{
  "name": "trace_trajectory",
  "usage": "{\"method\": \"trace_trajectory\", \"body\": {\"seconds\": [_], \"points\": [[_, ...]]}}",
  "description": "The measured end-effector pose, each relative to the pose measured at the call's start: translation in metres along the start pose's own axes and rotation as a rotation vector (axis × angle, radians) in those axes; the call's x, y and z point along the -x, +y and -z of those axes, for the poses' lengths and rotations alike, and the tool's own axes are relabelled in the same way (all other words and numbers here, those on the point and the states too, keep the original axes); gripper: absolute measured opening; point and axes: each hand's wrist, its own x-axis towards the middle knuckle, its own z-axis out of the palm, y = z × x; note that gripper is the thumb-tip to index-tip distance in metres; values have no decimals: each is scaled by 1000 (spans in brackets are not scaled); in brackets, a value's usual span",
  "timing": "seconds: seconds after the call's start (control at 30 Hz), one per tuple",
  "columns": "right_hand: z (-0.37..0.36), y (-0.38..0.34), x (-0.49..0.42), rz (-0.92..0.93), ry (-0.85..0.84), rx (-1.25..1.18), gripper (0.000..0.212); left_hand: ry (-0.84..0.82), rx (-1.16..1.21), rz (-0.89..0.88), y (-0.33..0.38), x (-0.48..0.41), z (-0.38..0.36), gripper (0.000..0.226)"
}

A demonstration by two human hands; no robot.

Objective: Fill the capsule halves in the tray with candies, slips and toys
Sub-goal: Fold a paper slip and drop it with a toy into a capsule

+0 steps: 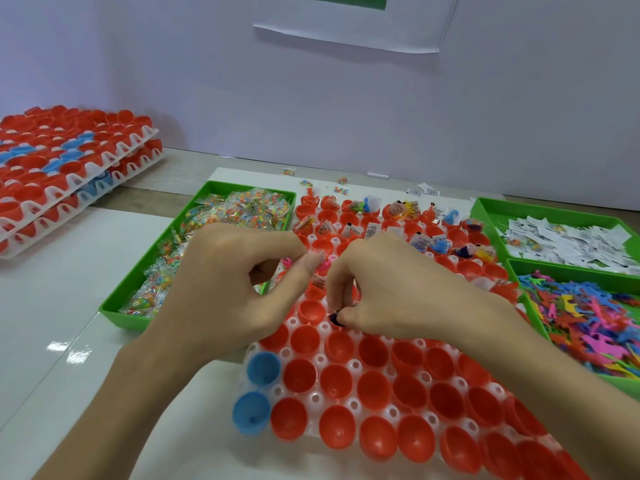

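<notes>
Green bins (138,271) flank the tray (355,366) for short reaches; the left hand (221,282) pinches a slip (318,253) ready, while the right hand (398,289) clamps its fingers (341,289) on something dark, perhaps a toy (335,319), over a half (311,310).

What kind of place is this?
Probably a packing workbench for surprise capsules: a white tray of red capsule halves, a green bin of candy packets, and stacked trays at the left.

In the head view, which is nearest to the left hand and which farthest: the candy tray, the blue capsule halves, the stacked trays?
1. candy tray: just under the left hand, on its left.
2. blue capsule halves: close by, toward the person.
3. stacked trays: far left, by the wall.
</notes>
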Motion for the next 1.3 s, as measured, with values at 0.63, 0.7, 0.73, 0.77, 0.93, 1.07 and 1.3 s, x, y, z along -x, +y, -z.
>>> {"method": "trace_trajectory", "body": {"seconds": [0.63,0.7,0.73,0.77,0.93,1.07,1.3], "points": [[0,7,-14,-27,176,-152,18,-356,13,173,-18,-1,12,28],[-8,5,-18,-30,153,-105,19,-470,13,190,-20,-1,10,32],[-11,4,-19,-27,150,-93,18,-512,6,192,-20,-1,8,35],[-13,4,-21,-23,151,-90,17,-541,-3,196,-20,-1,7,37],[-17,1,-24,3,169,-71,11,-573,-33,231,-21,1,5,30],[-15,-1,-25,29,167,-59,12,-573,-45,235,-21,1,6,31],[13,5,-16,1,237,-228,9,-571,8,254,-19,0,7,31]]}}
